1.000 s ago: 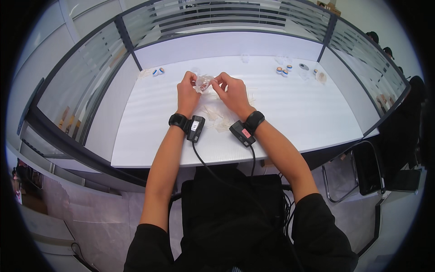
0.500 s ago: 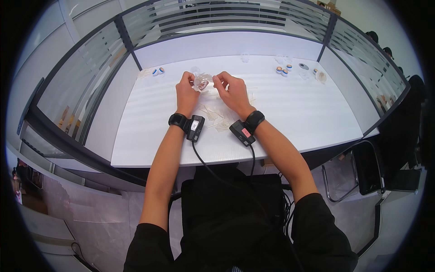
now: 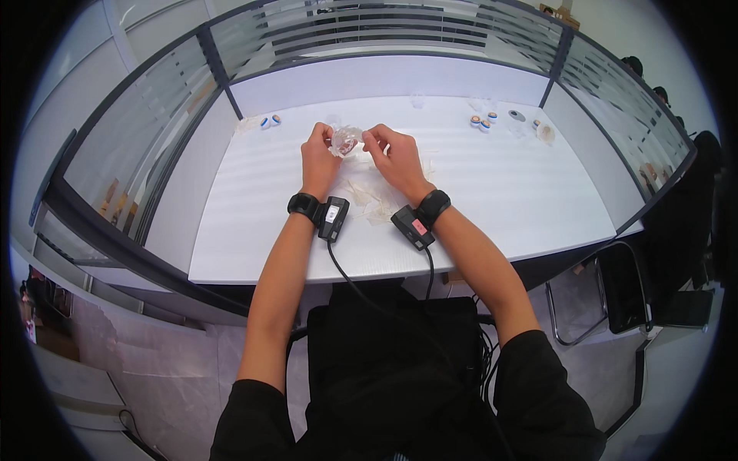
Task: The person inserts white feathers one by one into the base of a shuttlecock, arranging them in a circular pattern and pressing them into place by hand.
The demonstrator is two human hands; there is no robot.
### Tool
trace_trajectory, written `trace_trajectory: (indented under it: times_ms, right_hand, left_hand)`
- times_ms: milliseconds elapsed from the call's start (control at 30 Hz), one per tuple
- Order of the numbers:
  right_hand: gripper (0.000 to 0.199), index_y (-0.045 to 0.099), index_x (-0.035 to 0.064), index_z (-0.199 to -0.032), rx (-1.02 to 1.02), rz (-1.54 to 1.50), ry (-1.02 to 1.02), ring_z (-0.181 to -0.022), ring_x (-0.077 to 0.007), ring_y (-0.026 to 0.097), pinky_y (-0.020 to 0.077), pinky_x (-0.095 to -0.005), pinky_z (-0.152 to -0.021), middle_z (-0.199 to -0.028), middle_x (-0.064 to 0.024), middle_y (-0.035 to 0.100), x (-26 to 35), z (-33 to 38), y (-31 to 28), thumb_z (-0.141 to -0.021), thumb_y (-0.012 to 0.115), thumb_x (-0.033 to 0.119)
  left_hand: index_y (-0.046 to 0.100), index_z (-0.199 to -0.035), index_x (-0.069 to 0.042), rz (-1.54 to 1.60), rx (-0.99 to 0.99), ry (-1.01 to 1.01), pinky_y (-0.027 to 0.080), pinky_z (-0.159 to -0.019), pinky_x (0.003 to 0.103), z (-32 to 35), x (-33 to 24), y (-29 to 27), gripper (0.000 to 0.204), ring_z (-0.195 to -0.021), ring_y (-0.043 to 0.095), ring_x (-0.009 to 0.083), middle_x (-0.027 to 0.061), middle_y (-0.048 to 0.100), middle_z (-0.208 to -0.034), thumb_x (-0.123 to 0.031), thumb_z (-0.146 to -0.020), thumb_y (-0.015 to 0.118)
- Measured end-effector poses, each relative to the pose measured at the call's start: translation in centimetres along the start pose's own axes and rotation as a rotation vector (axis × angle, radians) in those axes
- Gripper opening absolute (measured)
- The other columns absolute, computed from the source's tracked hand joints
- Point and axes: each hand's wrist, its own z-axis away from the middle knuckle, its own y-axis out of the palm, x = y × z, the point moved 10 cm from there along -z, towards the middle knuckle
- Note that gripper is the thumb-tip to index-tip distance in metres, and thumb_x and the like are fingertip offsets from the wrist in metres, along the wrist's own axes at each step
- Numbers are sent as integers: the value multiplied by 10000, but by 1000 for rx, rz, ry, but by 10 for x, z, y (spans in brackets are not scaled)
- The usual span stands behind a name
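White desk (image 3: 507, 184), clear plastic piece (image 3: 347, 141) (crinkled, roundish), left hand (image 3: 318, 154) gripping it, right hand (image 3: 397, 157) pinching its edge.

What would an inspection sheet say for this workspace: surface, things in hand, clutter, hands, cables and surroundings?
Surface: white tabletop, partly covered by loose pieces.
Things in hand: clear, crumpled-looking plastic piece; exact shape unclear.
Clutter: pale thin strips between the wrists; small round blue-and-white pieces far right, two more far left.
Hands: left hand grips the plastic; right hand has fingertips at its right edge, pinch unclear.
Cables: black cables run from wrist devices lapward.
Surroundings: dark-framed partition behind and beside the tabletop; chair at right.
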Motion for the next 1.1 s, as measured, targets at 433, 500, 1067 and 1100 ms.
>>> trace_trajectory:
  times_ms: [433,500,1067,1100]
  right_hand:
    - [229,711,26,-913,42,-90,19,-598,-158,650,495,-292,-567,-756,-71,731,-4,-2,4,-955,661,246]
    - [228,711,26,-912,46,-96,5,-591,-157,647,492,-291,-563,-747,-71,729,-1,-3,7,-956,660,244]
    - [244,698,1,-832,76,-73,-8,-555,-167,662,498,-294,-539,-676,-91,705,-3,-4,5,-943,664,216]
    - [249,696,-3,-826,72,-52,-4,-560,-177,666,506,-296,-548,-675,-99,704,-4,-4,6,-937,669,218]
  left_hand:
    - [501,-895,-26,38,72,-62,521,-592,310,-1,3,6,301,-720,671,180,108,685,-795,-45,-808,788]
    - [501,-897,-26,29,54,3,516,-573,308,-1,4,3,299,-710,668,173,109,687,-796,-36,-805,785]
    - [561,-916,-22,99,152,-37,512,-483,276,1,3,17,301,-635,645,122,75,708,-854,-105,-812,831]
    - [572,-925,-20,103,164,-27,525,-493,277,1,1,18,296,-663,654,122,78,709,-871,-97,-806,832]
